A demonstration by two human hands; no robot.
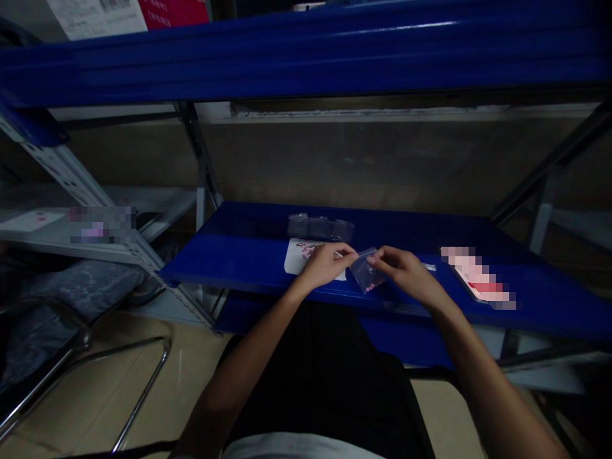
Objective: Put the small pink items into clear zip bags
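Note:
A small clear zip bag (pixel 364 275) is held up by its top edge between my two hands, just over the front of the blue shelf. My left hand (pixel 327 264) pinches its upper left corner. On the other side, the thumb and fingers of my right hand (pixel 406 271) close on the upper right part. A few tiny pink pieces (pixel 370 288) lie at the bag's bottom. Partly behind my left hand is a white sheet (pixel 292 264) with small pink and dark bits or marks on it; I cannot tell which. Beyond it, several clear bags (pixel 319 227) lie in a row.
A pixelated phone-like object (pixel 478 280) rests on the blue shelf (pixel 229 255) at the right. A small clear strip (pixel 429 267) lies beside my right hand. An upper blue beam (pixel 306 57) crosses overhead. A metal-framed chair (pixel 143 344) stands at the left.

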